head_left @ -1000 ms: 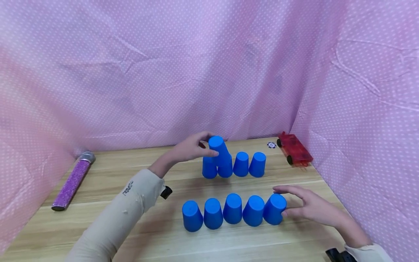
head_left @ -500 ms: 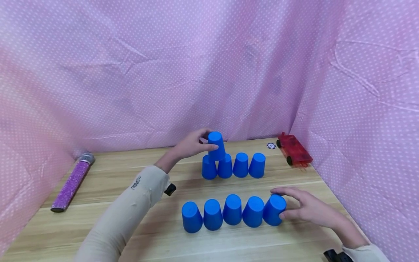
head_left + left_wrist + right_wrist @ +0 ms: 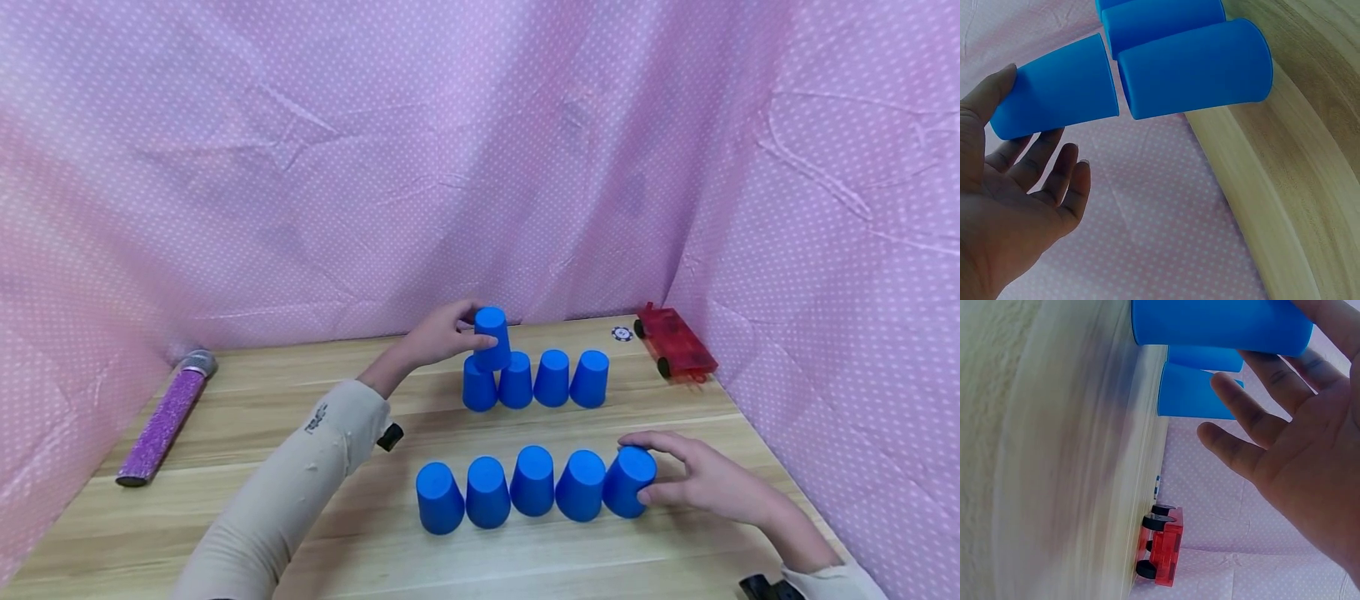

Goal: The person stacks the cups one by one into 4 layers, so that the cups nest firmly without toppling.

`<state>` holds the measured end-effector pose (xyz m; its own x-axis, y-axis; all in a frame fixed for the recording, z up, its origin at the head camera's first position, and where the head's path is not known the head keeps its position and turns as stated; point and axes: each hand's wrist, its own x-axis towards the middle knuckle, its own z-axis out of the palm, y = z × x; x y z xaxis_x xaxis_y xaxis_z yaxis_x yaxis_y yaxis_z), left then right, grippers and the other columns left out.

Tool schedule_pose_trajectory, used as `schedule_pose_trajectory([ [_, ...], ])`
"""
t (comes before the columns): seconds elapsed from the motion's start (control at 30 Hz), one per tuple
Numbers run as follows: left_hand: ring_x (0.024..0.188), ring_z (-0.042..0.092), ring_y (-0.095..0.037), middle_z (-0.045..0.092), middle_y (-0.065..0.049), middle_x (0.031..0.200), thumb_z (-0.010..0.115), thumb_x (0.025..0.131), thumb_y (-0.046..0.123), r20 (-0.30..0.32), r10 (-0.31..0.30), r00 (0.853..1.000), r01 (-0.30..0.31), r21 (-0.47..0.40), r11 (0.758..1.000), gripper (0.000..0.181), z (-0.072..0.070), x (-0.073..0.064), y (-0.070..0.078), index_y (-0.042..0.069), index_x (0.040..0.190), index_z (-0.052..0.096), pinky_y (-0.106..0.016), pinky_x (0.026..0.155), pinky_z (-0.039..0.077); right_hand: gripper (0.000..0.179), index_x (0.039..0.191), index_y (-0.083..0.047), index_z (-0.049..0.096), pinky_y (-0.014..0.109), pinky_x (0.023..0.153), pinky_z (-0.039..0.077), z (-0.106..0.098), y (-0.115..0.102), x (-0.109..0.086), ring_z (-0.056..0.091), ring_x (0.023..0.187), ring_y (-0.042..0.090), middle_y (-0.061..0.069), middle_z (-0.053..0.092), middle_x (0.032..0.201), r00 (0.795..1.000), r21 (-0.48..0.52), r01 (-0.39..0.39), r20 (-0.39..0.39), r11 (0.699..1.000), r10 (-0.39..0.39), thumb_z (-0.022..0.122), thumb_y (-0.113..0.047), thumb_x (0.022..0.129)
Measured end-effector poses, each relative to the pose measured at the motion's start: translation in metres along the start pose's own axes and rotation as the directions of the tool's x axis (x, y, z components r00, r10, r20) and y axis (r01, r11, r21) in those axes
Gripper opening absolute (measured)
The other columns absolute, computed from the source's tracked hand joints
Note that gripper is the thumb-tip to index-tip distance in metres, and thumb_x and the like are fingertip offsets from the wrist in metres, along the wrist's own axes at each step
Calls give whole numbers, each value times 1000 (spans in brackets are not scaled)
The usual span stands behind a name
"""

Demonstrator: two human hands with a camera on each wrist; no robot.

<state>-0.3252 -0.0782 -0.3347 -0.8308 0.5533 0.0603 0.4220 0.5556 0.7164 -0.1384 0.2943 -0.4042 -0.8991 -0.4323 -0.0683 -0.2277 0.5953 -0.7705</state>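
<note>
Creased pink-lilac cloth [image 3: 450,167] with white dots, hung behind and at both sides, pale wood-grained tabletop [image 3: 277,367]; soft shadows

Held cup [image 3: 492,358]: plain blue, inverted, in the grip of the left hand [image 3: 441,336], mouth just over the leftmost two of four rear cups [image 3: 551,379]. These stand inverted, below that grip and to its right. Five front cups [image 3: 532,481], blue, inverted: rightmost in the grip of the right hand [image 3: 699,477], four to its left.
</note>
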Motion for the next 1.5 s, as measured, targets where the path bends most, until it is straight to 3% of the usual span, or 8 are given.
schedule_pose_trajectory([
  [0.27, 129, 57, -35, 60, -9, 135, 72, 90, 44, -11, -25, 1000, 25, 14, 1000, 62, 3, 2, -4, 15, 141, 51, -53, 102, 51, 62, 140, -13, 54, 78, 99, 36, 1, -2, 0, 46, 134, 50, 10, 60, 139, 1000, 14, -14, 9, 1000, 14, 78, -33, 86],
  [0.43, 130, 55, -31, 59, -8, 136, 71, 90, 45, -8, -42, 999, 42, 20, 999, 62, 4, 3, -3, 16, 141, 50, -54, 105, 49, 62, 141, -13, 54, 78, 98, 36, 1, -3, 0, 45, 134, 51, 11, 60, 140, 1000, 19, -15, 9, 1000, 15, 78, -32, 86],
  [1.13, 135, 51, -32, 58, -8, 139, 71, 90, 44, -2, -3, 1000, 3, 45, 999, 65, 6, 2, -5, 17, 144, 49, -55, 108, 45, 61, 139, -13, 55, 78, 97, 36, 0, -3, -1, 43, 135, 54, 13, 60, 140, 1000, 15, -23, 4, 1000, 23, 78, -31, 86],
  [1.33, 142, 44, -35, 50, -9, 149, 72, 89, 46, 10, -3, 1000, 3, 26, 1000, 76, 0, -9, -12, 20, 152, 39, -57, 111, 41, 57, 136, -18, 57, 77, 98, 38, 1, -2, -2, 46, 133, 51, 9, 61, 138, 1000, 1, 0, -16, 1000, 0, 78, -33, 86],
  [1.4, 142, 44, -33, 49, -8, 151, 72, 90, 45, -9, 0, 1000, 0, 19, 1000, 77, -5, -17, -14, 21, 153, 37, -56, 114, 39, 57, 137, -17, 57, 76, 98, 38, 0, -1, -2, 47, 133, 50, 9, 62, 138, 1000, -5, 3, -20, 1000, -3, 78, -33, 86],
  [1.5, 140, 47, -30, 51, -9, 148, 71, 91, 43, -62, 0, 998, 2, 27, 1000, 74, -13, -32, -16, 21, 153, 37, -54, 113, 40, 56, 136, -18, 58, 74, 99, 40, -1, -1, -3, 52, 132, 38, 7, 63, 137, 999, -22, 8, -39, 1000, -9, 78, -35, 85],
])
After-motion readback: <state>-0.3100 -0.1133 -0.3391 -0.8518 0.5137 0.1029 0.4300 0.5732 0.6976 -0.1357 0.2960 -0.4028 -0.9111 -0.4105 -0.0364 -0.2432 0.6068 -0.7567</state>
